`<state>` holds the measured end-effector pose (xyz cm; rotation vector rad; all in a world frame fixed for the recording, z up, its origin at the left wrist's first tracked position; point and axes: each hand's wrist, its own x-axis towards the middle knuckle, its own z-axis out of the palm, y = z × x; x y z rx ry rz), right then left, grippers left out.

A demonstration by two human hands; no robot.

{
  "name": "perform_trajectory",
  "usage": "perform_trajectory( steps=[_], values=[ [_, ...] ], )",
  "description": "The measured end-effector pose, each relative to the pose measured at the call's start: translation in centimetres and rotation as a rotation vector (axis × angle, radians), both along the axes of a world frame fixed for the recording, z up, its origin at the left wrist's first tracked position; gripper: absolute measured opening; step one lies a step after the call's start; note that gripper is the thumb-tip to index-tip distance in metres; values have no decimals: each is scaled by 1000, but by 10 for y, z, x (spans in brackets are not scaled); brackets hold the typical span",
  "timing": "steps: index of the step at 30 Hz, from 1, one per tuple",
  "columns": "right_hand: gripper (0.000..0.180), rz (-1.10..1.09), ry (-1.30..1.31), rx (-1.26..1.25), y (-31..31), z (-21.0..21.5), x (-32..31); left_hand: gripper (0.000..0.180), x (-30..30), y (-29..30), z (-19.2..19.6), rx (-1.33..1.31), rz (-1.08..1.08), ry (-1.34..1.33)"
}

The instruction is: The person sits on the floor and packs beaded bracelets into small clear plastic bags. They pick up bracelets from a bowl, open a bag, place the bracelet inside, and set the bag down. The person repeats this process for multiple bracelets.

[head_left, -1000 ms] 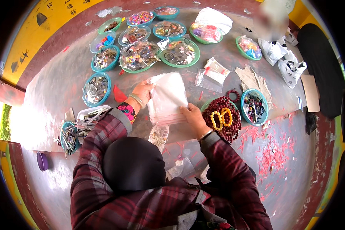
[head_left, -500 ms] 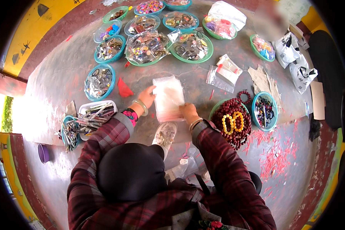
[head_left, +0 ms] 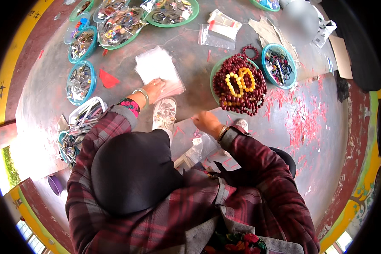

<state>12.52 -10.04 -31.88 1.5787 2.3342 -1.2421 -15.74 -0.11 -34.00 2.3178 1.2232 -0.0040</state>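
A stack of clear, whitish plastic bags [head_left: 154,65] lies on the grey surface in front of me. My left hand [head_left: 153,89] rests on the stack's near end, its fingers laid over the bags. Nearer my body and to the right, my right hand [head_left: 207,122] is apart from the stack, past the surface's near edge. Its fingers are pressed together, and whatever they may hold is too small to make out. A red triangular piece [head_left: 109,78] lies left of the bags.
Dark red beads with a yellow strand [head_left: 241,84] fill a green bowl at right, beside a blue basket [head_left: 279,65] of cords. Pens [head_left: 86,116] crowd containers at left. Bowls of packed trinkets [head_left: 120,27] stand farther back. Red scraps [head_left: 302,122] litter the floor.
My right hand has let go of the stack's edge and drawn back toward me. My left hand has moved from the stack's left side onto its near end. The view has shifted.
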Motion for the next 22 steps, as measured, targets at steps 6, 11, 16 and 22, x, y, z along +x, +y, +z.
perform_trajectory(
  steps=[6, 11, 16, 22],
  values=[
    [20, 427, -237, -64, -74, -83, 62, 37, 0, -11, 26, 81, 224, -106],
    [37, 676, 66, -72, -108, -121, 38, 32, 6, -31, 108, 161, 238, -133],
    [48, 738, 38, -280, -119, -118, -1, 29, -3, -45, 151, 167, 166, -120],
    [66, 911, -108, -433, -118, -180, -8, 27, -4, -42, 147, 16, 212, -121]
  ],
)
